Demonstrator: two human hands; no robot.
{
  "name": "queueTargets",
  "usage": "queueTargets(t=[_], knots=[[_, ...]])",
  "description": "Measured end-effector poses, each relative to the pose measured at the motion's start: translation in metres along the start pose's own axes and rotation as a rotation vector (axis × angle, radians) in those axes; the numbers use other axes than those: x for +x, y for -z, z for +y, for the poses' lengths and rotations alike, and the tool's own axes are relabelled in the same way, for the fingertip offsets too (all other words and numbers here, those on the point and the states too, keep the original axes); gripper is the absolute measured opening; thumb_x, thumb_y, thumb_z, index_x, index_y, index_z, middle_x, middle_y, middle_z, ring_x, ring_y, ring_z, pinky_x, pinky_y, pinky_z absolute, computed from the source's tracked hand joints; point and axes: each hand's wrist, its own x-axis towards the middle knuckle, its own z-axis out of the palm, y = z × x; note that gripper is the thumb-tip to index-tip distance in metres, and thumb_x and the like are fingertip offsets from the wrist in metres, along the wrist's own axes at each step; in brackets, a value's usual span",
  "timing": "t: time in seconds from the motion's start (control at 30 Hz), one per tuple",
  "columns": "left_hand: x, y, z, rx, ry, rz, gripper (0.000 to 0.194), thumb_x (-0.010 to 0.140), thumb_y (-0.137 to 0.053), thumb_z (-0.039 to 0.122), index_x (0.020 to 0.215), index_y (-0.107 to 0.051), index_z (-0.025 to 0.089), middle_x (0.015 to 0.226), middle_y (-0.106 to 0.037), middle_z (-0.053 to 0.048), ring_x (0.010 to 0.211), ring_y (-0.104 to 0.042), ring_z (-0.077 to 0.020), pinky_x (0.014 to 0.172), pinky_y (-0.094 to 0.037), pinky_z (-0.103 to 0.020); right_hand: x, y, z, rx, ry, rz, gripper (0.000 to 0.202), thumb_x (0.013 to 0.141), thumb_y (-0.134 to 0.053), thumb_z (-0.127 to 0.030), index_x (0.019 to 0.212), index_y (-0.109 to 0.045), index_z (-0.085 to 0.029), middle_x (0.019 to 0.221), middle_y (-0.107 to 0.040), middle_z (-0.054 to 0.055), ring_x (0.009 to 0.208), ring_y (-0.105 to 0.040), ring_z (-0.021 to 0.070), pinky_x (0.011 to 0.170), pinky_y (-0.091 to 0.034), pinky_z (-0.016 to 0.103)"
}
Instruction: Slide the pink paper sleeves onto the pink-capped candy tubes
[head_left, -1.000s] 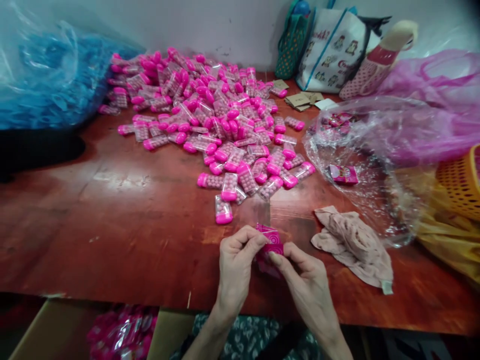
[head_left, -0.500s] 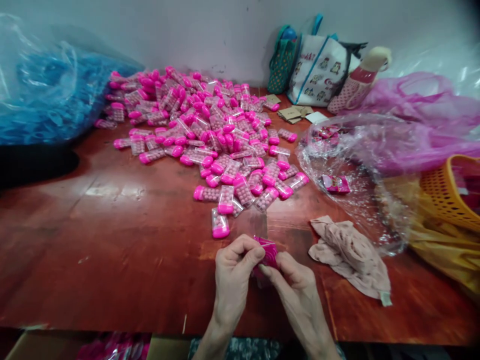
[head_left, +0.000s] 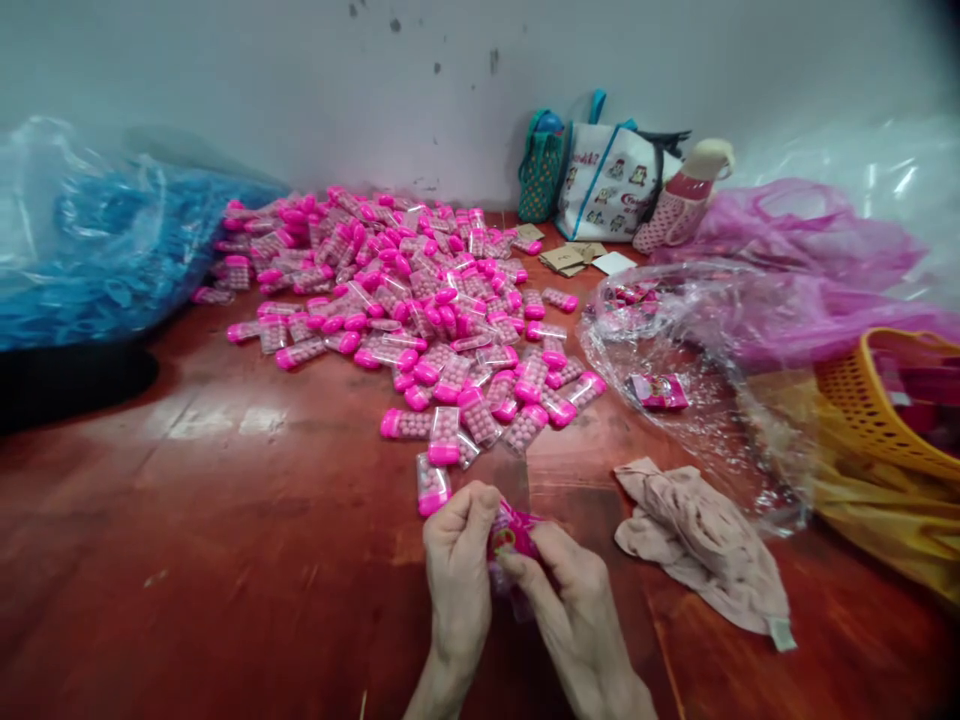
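Between my two hands, low in the middle of the view, is a small pink printed wrapper. My left hand pinches its left upper edge between thumb and fingers. On its right side my right hand grips it with thumb and bent forefinger. Something see-through hangs below the wrapper, mostly hidden by the fingers. Just beyond my left hand lies a clear candy box with a pink cap and pale pink balls inside. Behind it spreads a large heap of the same candy boxes.
A crumpled beige cloth lies right of my hands. Beyond it are clear plastic film, a pink packet and a yellow basket. A bag of blue pieces stands left; a white bag is against the wall.
The view has tilted up, so the table things sit lower. My fingers have shifted on the wrapper, and more of its printed face shows. Both hands keep hold of it.
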Motion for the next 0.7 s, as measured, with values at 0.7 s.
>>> queueTargets(t=[0.7], knots=[[0.004,0.012,0.006,-0.001,-0.130,0.092,0.021,0.066,-0.072,0.014,0.052,-0.056,0.015,0.054,-0.054,0.005,0.053,-0.047,-0.0065,0.052,-0.039,-0.016,0.006,-0.002,-0.009,0.113,-0.207,0.020,0.014,0.083,-0.058,-0.025,0.072,-0.060,-0.017,0.068,-0.057,0.001,0.066,-0.055,0.0169,0.061,-0.041,0.027]])
